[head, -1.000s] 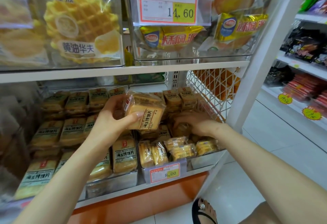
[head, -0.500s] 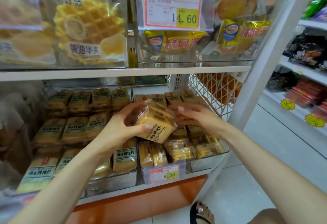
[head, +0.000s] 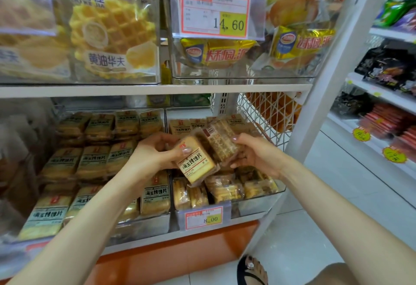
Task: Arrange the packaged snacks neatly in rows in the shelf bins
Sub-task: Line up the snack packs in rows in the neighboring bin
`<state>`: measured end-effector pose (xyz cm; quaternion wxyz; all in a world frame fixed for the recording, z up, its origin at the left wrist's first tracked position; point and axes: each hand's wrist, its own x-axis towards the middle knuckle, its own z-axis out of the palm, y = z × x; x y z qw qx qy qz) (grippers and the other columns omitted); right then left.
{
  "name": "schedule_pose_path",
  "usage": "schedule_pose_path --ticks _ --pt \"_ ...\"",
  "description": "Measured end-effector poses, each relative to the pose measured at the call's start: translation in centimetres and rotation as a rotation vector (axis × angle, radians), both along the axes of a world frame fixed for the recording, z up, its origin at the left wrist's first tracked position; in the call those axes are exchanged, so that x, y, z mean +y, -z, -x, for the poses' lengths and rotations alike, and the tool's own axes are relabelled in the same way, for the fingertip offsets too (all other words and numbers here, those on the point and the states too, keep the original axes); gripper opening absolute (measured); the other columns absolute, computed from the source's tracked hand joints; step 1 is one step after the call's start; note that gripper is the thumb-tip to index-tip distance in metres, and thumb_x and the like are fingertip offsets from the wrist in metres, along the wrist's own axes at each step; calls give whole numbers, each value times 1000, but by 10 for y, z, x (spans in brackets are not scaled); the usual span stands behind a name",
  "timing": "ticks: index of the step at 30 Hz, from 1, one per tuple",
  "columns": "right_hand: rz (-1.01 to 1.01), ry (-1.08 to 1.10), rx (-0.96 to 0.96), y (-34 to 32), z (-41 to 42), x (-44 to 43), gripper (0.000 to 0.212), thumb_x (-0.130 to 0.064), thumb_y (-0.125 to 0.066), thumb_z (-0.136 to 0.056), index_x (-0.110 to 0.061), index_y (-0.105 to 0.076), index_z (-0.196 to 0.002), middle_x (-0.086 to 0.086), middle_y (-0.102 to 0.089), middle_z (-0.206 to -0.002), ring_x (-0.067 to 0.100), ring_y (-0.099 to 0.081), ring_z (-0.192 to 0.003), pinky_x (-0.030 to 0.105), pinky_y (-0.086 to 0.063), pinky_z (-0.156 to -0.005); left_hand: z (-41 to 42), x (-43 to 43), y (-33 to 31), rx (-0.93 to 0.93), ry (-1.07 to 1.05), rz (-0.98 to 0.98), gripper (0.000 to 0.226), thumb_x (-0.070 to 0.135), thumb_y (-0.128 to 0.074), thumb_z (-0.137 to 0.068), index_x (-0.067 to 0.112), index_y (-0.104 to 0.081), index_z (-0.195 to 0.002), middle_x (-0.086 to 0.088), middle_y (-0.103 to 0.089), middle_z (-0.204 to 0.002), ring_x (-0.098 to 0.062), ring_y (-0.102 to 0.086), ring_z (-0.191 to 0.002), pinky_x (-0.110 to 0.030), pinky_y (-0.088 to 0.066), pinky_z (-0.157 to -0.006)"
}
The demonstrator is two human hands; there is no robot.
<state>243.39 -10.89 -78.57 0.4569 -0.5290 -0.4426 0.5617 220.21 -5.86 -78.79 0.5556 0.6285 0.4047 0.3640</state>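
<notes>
My left hand [head: 155, 154] grips a clear pack of toasted bun slices [head: 195, 163] with a label on its front, thumb across its top corner. My right hand [head: 254, 151] holds a second, browner pack [head: 221, 138] lifted just behind the first, with the red sticker end up. Both packs hover over the right clear bin [head: 258, 204] on the lower shelf. That bin holds loose packs lying unevenly at its front and upright packs at the back. The left clear bin [head: 144, 226] holds several rows of the same labelled packs.
Above, a white shelf [head: 157, 90] carries clear bins of waffle packs [head: 112, 37] and yellow pie packs [head: 216, 52]. Price tags read 14.60 [head: 213, 13] and 8.00 [head: 203, 217]. A white wire basket [head: 258, 109] sits right of the bins. A sandalled foot [head: 252, 271] stands on the tiled floor.
My right hand came up out of the right bin and now holds a second pack. My left hand's pack has tilted and shifted right, next to it.
</notes>
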Motion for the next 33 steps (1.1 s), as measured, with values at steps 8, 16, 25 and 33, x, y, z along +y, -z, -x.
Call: schedule_pose_path --ticks 8,16,25,33 --pt "-180 105 -358 8 -9 5 39 0 -69 -75 -26 -59 -104 -5 -64 -107 12 -62 -99 24 -49 -90 28 8 -9 -97 -133 14 52 33 -71 -60 14 -61 -107 -7 -71 -97 -20 -68 -91 -31 -52 -81" --pt "-294 151 -1039 34 -20 23 33 1 -62 -84 -23 -65 -106 -13 -51 -109 4 -47 -100 4 -37 -79 36 6 -10 -105 -170 14 59 33 -70 -59 9 -59 -111 -9 -70 -98 -19 -69 -89 -26 -53 -73" --pt "-79 102 -1052 44 -27 34 26 -11 -64 -84 -25 -56 -105 -2 -55 -121 17 -51 -114 26 -42 -95 37 8 -11 -113 -176 15 61 33 -71 -57 8 -58 -112 -10 -69 -99 -20 -68 -89 -28 -52 -75" --pt "-7 19 -1245 72 -25 38 92 -57 -76 -62 -34 -24 -135 -3 -39 -140 24 -46 -122 44 -44 -97 37 8 -10 -126 -185 4 58 32 -70 -59 10 -59 -111 -8 -70 -97 -16 -69 -87 -22 -54 -70"
